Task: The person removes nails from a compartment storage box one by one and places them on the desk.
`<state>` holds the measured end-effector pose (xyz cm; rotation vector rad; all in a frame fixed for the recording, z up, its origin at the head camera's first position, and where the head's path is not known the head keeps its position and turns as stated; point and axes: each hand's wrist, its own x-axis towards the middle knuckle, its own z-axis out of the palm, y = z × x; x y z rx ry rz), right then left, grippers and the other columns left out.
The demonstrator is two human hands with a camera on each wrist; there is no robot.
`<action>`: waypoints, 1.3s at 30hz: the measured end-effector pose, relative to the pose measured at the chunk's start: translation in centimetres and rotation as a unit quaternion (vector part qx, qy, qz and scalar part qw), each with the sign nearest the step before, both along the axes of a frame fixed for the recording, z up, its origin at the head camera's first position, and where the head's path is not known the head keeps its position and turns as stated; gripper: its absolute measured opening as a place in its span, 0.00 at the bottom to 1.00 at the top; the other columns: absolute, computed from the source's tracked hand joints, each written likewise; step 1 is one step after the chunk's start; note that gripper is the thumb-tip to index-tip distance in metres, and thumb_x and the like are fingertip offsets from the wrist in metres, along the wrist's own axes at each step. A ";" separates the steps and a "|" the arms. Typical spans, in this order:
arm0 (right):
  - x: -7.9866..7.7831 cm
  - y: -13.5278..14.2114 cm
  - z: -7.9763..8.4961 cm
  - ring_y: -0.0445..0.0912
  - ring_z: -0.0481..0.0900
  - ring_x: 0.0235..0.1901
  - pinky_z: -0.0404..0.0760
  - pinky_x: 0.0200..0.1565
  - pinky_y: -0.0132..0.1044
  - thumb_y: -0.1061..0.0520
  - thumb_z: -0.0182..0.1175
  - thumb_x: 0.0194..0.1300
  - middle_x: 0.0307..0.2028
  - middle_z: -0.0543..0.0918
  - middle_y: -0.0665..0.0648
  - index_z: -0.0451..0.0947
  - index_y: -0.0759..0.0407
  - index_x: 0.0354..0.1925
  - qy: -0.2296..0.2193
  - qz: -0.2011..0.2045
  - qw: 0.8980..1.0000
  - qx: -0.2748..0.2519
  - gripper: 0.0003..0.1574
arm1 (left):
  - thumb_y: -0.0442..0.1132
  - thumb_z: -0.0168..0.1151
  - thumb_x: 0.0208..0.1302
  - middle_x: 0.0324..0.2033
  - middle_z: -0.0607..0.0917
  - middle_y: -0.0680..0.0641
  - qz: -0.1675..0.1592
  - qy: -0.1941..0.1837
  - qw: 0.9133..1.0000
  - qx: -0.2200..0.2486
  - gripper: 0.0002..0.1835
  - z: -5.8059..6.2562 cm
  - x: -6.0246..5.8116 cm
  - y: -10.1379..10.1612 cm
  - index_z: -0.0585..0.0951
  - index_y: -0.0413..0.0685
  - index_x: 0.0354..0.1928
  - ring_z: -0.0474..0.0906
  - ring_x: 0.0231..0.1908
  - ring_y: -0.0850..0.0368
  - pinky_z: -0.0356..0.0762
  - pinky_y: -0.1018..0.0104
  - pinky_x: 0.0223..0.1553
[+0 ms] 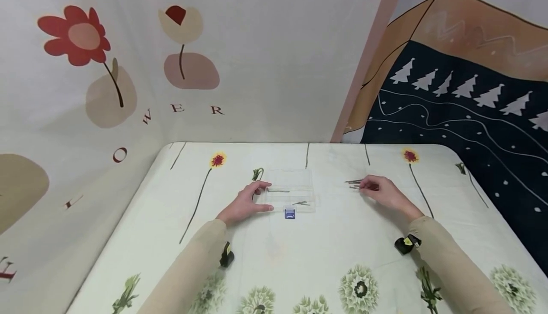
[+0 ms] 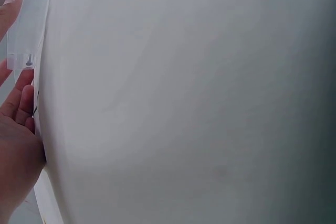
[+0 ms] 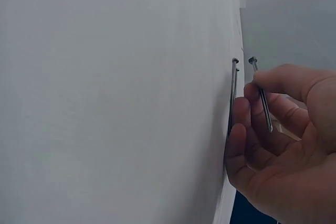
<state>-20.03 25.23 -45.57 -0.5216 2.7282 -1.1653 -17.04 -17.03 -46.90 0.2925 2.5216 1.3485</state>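
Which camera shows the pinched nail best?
Right wrist: the nail looks large there, both ends showing. The head view shows it tiny, hard to tell from nearby nails; the left wrist view misses it.

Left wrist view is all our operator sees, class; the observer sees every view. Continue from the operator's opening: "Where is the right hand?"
Observer: In the head view, the right hand is to the right of the box, apart from it.
Operator: Is it holding anything?
Observer: Yes, the right wrist view shows a nail in its grip.
Operator: Any more there?
Observer: At least one other nail shows beside its fingers.
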 end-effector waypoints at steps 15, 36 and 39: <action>-1.0 0.1 0.3 0.50 0.75 0.37 0.73 0.42 0.45 0.67 0.62 0.62 0.35 0.80 0.56 0.80 0.64 0.38 0.002 -0.013 1.000 0.021 0.05 | 0.46 0.77 0.50 0.52 0.72 0.49 0.000 0.004 1.000 0.003 0.37 -0.1 0.1 0.0 0.73 0.55 0.63 0.64 0.52 0.50 0.61 0.51 0.54; -1.4 0.5 0.5 0.51 0.76 0.37 0.74 0.40 0.43 0.67 0.60 0.64 0.36 0.81 0.58 0.79 0.67 0.41 0.025 -0.032 0.999 0.002 0.07 | 0.46 0.77 0.50 0.52 0.72 0.49 -0.005 0.007 1.000 0.002 0.37 0.0 0.0 0.0 0.73 0.54 0.63 0.64 0.52 0.50 0.61 0.52 0.54; -1.3 -0.2 0.7 0.51 0.76 0.38 0.74 0.41 0.44 0.67 0.59 0.64 0.36 0.81 0.59 0.79 0.67 0.41 0.024 -0.028 0.999 -0.009 0.06 | 0.46 0.77 0.50 0.51 0.72 0.49 -0.004 0.007 1.000 0.001 0.37 -0.1 0.0 0.0 0.73 0.55 0.63 0.64 0.52 0.51 0.61 0.52 0.54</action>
